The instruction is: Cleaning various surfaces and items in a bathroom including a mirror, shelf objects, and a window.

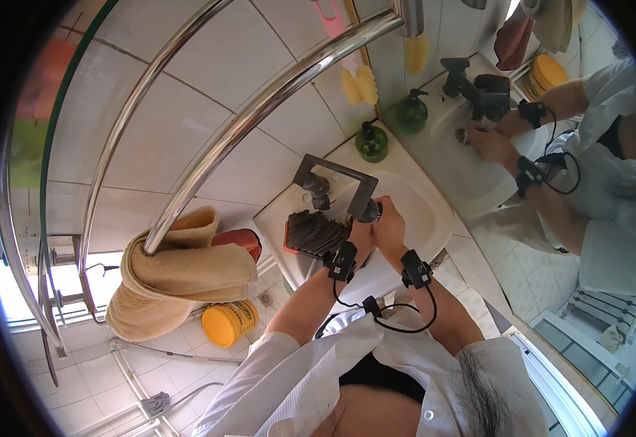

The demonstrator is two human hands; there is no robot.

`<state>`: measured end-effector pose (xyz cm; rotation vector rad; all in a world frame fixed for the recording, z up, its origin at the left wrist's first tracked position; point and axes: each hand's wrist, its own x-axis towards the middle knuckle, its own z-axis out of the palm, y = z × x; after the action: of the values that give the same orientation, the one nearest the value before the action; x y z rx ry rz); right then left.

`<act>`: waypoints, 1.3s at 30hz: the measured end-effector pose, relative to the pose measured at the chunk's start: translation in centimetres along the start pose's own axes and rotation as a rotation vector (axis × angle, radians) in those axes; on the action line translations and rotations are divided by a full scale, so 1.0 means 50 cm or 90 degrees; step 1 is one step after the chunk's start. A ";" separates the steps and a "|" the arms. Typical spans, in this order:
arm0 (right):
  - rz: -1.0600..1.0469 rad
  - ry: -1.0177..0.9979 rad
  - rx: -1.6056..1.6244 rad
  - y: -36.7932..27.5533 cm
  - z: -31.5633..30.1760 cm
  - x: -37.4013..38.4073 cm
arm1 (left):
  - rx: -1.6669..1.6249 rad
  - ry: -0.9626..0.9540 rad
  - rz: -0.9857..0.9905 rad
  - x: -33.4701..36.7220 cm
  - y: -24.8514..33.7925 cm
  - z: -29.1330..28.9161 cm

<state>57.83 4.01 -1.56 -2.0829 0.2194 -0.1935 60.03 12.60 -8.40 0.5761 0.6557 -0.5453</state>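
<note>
Head view: the left hand (361,236) and right hand (390,221) meet at the spout end of the black faucet (343,173), over the white washbasin (421,213); whether they grip anything, I cannot tell. A dark-grey fibrous bundle (313,233) sits just left; a green pump bottle (372,143) stands behind.

faucet (364,195) looks matt | basin (425,210) is glossy | left rail (259,109) is polished metal | towel (187,275) is rough cloth | bucket (219,325) is smooth plastic
</note>
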 end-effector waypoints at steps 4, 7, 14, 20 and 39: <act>0.154 0.021 0.036 0.052 0.029 0.023 | 0.130 0.073 0.034 -0.023 -0.009 0.047; 0.236 0.020 0.140 0.108 0.054 0.047 | 0.179 0.069 0.060 -0.011 -0.008 0.021; 0.602 -0.245 0.882 0.102 -0.040 0.016 | 0.161 -0.122 0.147 -0.033 0.047 0.029; 0.480 -0.314 0.699 0.103 -0.062 0.008 | 0.184 -0.113 0.069 -0.071 0.093 0.022; 0.111 -0.001 0.071 0.026 0.024 0.018 | 0.184 0.091 0.078 -0.045 0.004 0.036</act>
<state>58.88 4.18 -3.22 -1.9419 0.3786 -0.0969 59.38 12.22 -5.60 0.9277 0.6753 -0.4894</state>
